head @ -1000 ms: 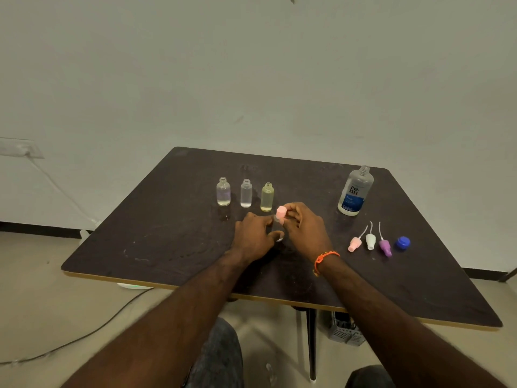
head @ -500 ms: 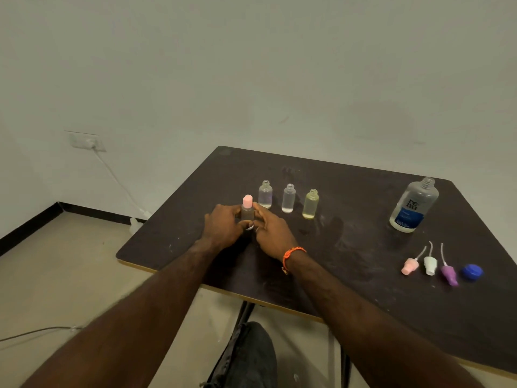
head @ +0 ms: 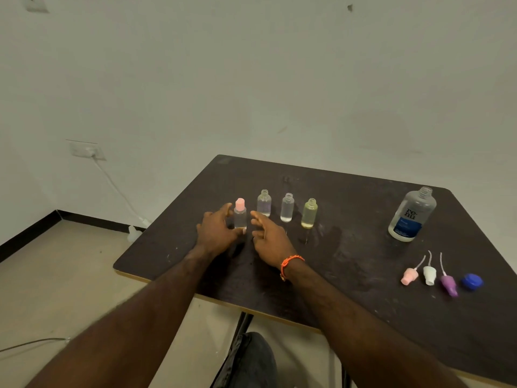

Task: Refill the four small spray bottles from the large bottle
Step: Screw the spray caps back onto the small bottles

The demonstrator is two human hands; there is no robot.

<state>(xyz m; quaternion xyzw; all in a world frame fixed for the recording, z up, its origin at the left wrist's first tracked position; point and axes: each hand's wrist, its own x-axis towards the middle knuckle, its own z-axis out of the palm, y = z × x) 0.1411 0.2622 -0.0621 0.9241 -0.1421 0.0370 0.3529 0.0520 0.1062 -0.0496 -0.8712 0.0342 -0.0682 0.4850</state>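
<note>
Both hands, L (head: 216, 233) & R (head: 270, 238), sat loose-fingered, holding nothing, beside capped bottle (head: 240, 214); best withdrawn w/o nudging it.

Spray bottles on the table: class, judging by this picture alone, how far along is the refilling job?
Done: one bottle stands capped in pink at the row's left end. In hand: nothing; the left hand and right hand flank it, fingers relaxed. Left: three open bottles need their spray tops, which lie by the blue cap. The large bottle stands uncapped. Fill levels are hard to judge.
</note>
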